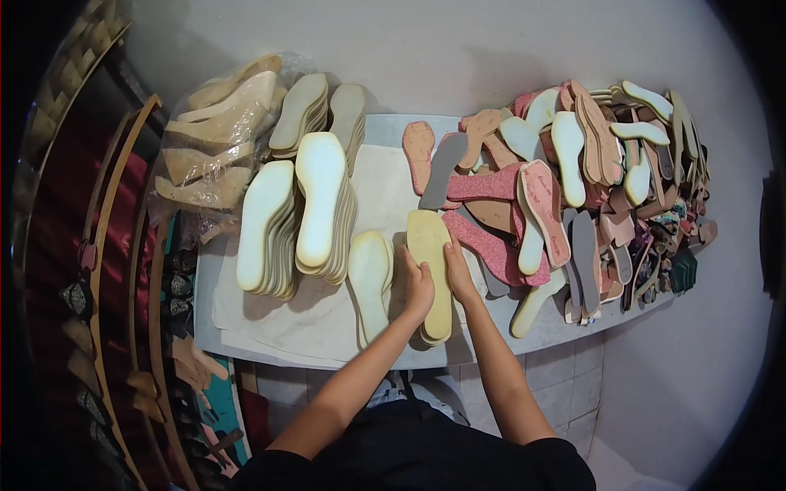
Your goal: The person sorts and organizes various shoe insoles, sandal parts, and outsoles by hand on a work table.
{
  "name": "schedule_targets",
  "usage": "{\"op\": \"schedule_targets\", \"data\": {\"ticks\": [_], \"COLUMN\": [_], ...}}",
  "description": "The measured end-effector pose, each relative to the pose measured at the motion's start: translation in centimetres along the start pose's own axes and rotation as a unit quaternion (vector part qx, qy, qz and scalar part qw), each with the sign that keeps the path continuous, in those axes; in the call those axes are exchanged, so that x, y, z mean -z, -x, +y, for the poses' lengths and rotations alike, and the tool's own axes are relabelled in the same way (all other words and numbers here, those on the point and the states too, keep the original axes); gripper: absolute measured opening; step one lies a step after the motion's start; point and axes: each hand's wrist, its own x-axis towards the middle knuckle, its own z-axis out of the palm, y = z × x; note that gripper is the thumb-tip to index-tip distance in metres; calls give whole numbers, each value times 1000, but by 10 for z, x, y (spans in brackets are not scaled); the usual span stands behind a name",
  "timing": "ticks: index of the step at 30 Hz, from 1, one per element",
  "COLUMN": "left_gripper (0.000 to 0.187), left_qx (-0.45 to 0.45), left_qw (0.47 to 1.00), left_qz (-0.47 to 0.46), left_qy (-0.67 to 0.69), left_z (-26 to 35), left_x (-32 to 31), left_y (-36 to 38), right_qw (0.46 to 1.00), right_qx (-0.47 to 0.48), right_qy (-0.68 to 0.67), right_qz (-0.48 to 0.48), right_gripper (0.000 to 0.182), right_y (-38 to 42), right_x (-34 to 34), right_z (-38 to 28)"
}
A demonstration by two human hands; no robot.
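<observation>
A small stack of yellowish shoe insoles (430,278) stands upright lengthwise near the table's front edge, between my two hands. My left hand (419,286) presses on its left side, thumb up along the edge. From the right, my right hand (460,274) closes on the same stack, fingers along its edge. Just left of my left hand lies a cream insole (370,278) with another partly beneath it. Farther left are two tall stacks of cream insoles, the nearer stack (266,221) and the one beside it (319,192). The undersides of the held stack are hidden.
Behind these are grey-green insole stacks (300,110) and a plastic bag of wedge soles (217,123). A mixed heap of insoles and straps (585,155) covers the table's right side, with pink glitter pieces (483,245) near my right hand. Shelves (98,245) stand at left.
</observation>
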Motion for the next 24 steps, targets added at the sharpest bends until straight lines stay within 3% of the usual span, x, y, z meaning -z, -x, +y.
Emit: {"op": "schedule_targets", "data": {"ticks": [3, 6, 10, 14, 17, 19, 20, 21, 23, 24], "left_gripper": [57, 58, 53, 55, 55, 54, 53, 52, 48, 47], "left_qx": [70, 171, 124, 151, 143, 153, 111, 67, -51, -100], "left_qw": [993, 968, 968, 946, 949, 951, 978, 994, 991, 988], "left_qz": [22, -48, -48, -102, -81, -63, -17, 31, 120, 97], "left_qy": [97, 177, 212, 267, 269, 263, 175, 86, -26, -64], "left_z": [-23, -13, -33, -46, -55, -51, -42, -37, 5, 20], "left_x": [2, 10, -3, 0, -6, -4, -3, -2, -8, -17], "left_y": [0, 13, 6, -23, -32, -32, -27, -22, 6, 20], "right_qw": [1000, 1000, 994, 996, 995, 999, 997, 981, 969, 961], "right_qx": [-14, -7, -29, 9, 24, 37, 44, 43, 63, 72], "right_qy": [8, 16, -109, -90, -92, 6, 57, 161, 220, 248], "right_qz": [2, 17, -1, 14, 14, 33, 40, 96, 96, 97], "right_gripper": [55, 60, 63, 58, 57, 54, 53, 40, 37, 36], "right_y": [16, 34, 27, 4, -7, -5, -3, 8, 42, 60], "right_x": [-3, -9, -7, -6, -3, -2, 1, 3, 17, 26], "right_z": [-11, -4, -1, 6, 13, 17, 17, 5, -22, -29]}}
